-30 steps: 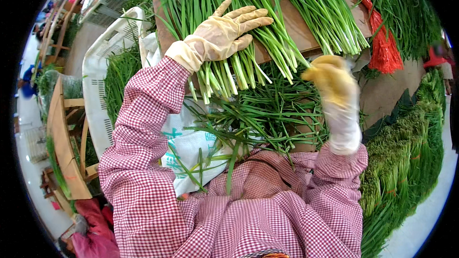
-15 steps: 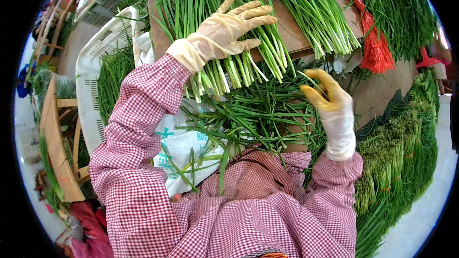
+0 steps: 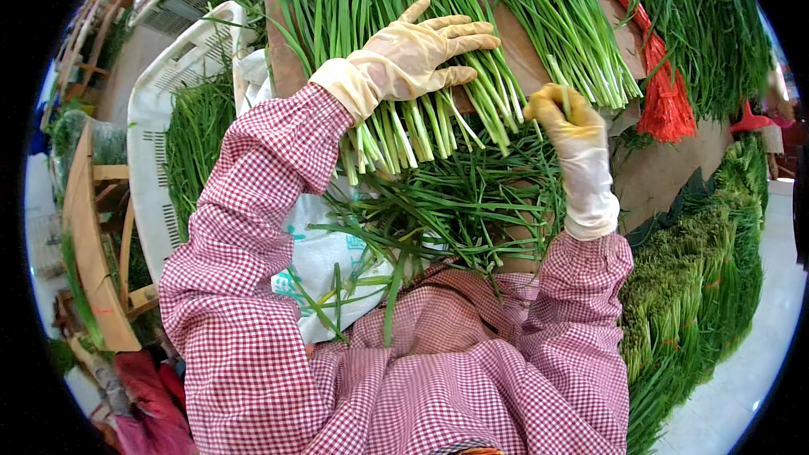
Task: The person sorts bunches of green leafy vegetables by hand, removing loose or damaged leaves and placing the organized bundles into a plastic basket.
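A wide layer of garlic chives [image 3: 354, 0] lies on the brown board [image 3: 524, 63], pale cut ends toward me. My left hand [image 3: 421, 55], in a cream rubber glove, rests flat across the stalks near those ends, fingers spread. Just right of the layer, my gloved right hand [image 3: 575, 122] is closed in a pinch, its fingertips stained yellow. A short green stalk shows at those fingers; most of it is hidden. Beyond that hand lies a second chive bunch [image 3: 556, 29]. Loose green leaves [image 3: 472, 211] are heaped below both hands, over my lap and a white sack [image 3: 324, 240].
A bundle of red ties [image 3: 664, 84] lies at the right of the board, beside more chives [image 3: 695, 17]. Tied chive bundles [image 3: 695, 286] are stacked along the right. On the left stand a white plastic basket [image 3: 152, 118] holding greens and a wooden frame [image 3: 88, 261].
My right hand has moved up and slightly left toward the cut ends, and its fingers have closed. My left hand stays spread on the chives, slightly further right in view.
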A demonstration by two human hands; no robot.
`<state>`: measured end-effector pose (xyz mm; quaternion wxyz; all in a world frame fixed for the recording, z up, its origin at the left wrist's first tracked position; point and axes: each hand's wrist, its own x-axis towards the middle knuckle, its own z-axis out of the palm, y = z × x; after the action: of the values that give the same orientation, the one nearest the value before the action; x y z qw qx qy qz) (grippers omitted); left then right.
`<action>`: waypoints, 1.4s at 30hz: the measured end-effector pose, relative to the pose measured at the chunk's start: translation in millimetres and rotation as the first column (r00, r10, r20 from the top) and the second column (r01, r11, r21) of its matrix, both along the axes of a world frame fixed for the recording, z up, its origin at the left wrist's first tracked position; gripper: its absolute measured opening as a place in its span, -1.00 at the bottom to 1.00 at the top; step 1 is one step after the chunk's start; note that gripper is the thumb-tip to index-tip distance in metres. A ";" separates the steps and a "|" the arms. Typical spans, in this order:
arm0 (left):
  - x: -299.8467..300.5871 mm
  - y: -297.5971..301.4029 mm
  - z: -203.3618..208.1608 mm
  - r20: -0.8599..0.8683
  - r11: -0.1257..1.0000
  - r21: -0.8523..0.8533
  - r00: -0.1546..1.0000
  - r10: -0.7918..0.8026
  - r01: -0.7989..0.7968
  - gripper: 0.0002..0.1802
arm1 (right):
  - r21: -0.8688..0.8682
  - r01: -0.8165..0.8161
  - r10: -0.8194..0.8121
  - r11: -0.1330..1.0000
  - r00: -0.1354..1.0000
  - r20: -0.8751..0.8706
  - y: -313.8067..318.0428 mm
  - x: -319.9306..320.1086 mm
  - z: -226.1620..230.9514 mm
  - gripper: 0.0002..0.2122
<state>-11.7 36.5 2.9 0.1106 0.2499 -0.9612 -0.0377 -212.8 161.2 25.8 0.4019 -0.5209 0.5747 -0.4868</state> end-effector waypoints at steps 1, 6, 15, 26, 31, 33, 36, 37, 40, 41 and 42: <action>-0.8 -0.3 0.9 -0.002 1.000 0.001 1.000 -0.006 0.006 -0.44 | 0.025 0.016 -0.018 1.000 0.997 0.074 2.2 -4.2 4.5 -0.90; 0.9 -2.9 -2.2 0.010 1.000 0.005 1.000 0.023 -0.023 -0.44 | -0.138 -0.035 -0.020 0.990 0.924 -0.381 -2.4 8.2 -5.0 -0.77; 0.8 -1.4 2.1 0.035 0.998 0.039 0.998 0.046 -0.047 -0.35 | -0.136 -0.055 -0.024 0.989 0.855 -0.518 -15.3 16.4 -21.6 -0.82; -10.2 1.6 0.9 0.074 0.989 0.047 0.988 0.138 -0.141 -0.22 | 0.116 -0.163 0.076 0.980 0.841 0.536 7.7 0.0 -17.3 -0.84; -9.9 0.9 -0.2 0.073 0.988 0.048 0.987 0.146 -0.150 -0.20 | 0.089 -0.108 0.029 0.990 0.779 0.627 33.0 -13.6 3.3 -0.81; -8.9 0.6 0.1 0.078 0.986 0.056 0.985 0.152 -0.156 -0.19 | -0.014 0.002 0.008 1.000 0.724 0.690 50.0 -21.0 17.8 -0.82; -12.8 -1.1 -0.2 0.065 0.989 0.052 0.989 0.136 -0.139 -0.20 | -0.384 -0.012 0.379 0.923 0.195 0.905 83.3 -72.6 46.1 -0.87; -11.0 -0.9 0.5 0.065 0.988 0.048 0.988 0.141 -0.144 -0.20 | -0.542 0.022 0.541 0.840 0.029 0.840 94.2 -88.4 59.6 -0.88; -6.8 -1.0 -1.8 0.054 0.989 0.051 0.990 0.133 -0.136 -0.20 | -0.600 0.036 0.586 0.799 0.175 0.791 126.0 -122.4 73.3 -0.88; -9.3 -2.1 -1.7 0.053 0.990 0.057 0.991 0.123 -0.126 -0.20 | -0.511 0.016 0.450 0.859 0.451 0.771 133.8 -138.5 65.7 -0.88; -11.6 -2.5 -0.7 0.057 0.991 0.061 0.992 0.113 -0.117 -0.20 | -0.325 0.104 0.093 0.940 0.838 0.538 138.3 -151.0 46.6 -0.87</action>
<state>-23.3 34.0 2.2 0.0785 0.3093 -0.9461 -0.0555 -363.7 299.5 72.4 0.4509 -0.4205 0.3448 -0.7078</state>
